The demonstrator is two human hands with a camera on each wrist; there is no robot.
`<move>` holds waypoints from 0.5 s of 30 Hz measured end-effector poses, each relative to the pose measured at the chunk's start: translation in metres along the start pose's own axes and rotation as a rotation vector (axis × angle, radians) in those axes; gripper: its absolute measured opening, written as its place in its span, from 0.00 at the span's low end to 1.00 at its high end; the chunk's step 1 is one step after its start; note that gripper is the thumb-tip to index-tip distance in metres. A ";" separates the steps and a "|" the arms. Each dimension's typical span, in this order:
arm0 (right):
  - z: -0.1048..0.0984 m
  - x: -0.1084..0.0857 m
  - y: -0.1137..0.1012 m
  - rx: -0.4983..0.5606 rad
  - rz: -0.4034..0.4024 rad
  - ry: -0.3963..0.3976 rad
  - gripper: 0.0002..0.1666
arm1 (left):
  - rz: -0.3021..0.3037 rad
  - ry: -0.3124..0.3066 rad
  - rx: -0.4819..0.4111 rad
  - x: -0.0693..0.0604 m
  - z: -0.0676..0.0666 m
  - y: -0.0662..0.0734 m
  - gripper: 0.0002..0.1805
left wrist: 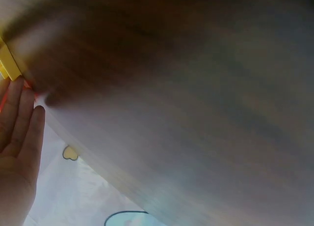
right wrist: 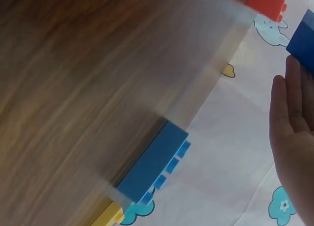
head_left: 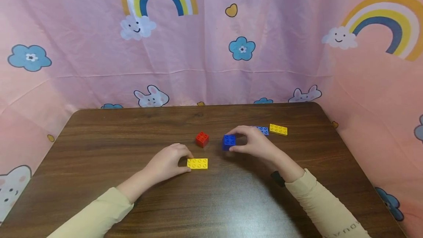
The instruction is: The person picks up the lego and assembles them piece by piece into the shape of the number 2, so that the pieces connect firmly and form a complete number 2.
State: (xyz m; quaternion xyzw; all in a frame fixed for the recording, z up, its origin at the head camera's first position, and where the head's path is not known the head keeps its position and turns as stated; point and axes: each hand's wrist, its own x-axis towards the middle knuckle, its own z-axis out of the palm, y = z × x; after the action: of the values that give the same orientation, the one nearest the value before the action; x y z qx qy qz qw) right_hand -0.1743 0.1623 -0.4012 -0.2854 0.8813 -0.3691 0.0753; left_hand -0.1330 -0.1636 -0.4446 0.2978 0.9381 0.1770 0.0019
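My left hand (head_left: 168,162) pinches the left end of a yellow eight-stud building brick (head_left: 197,163) between thumb and fingers. In the left wrist view, part of that yellow brick (left wrist: 9,62) shows at the fingertips. A dark blue four-stud brick (head_left: 229,142) is gripped by thumb and fingers of my right hand (head_left: 254,144). That brick (right wrist: 303,42) also appears at the right edge of the right wrist view; whether it touches the table is unclear. Between and beyond the hands sits a red four-stud brick (head_left: 202,139), studs up.
Behind my right hand lies a lighter blue brick (head_left: 263,130), partly hidden by that hand. Just right of it is another yellow eight-stud brick (head_left: 278,129). The brown wooden table (head_left: 158,124) ends at a pink patterned cloth (head_left: 211,87) at the back and sides.
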 end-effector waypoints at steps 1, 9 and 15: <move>0.001 0.000 -0.001 -0.005 -0.005 -0.001 0.25 | -0.001 0.000 0.001 0.001 0.000 0.001 0.17; 0.006 -0.001 -0.006 -0.007 -0.041 -0.006 0.24 | 0.015 0.010 -0.005 0.009 0.003 0.010 0.18; 0.011 -0.002 -0.009 0.024 -0.038 -0.010 0.24 | 0.012 -0.003 -0.013 0.015 0.008 0.016 0.18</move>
State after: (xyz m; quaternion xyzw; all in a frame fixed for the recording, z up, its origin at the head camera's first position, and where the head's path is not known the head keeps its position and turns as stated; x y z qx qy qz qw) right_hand -0.1644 0.1517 -0.4031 -0.3029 0.8708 -0.3796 0.0763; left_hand -0.1350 -0.1405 -0.4453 0.3036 0.9351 0.1826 0.0040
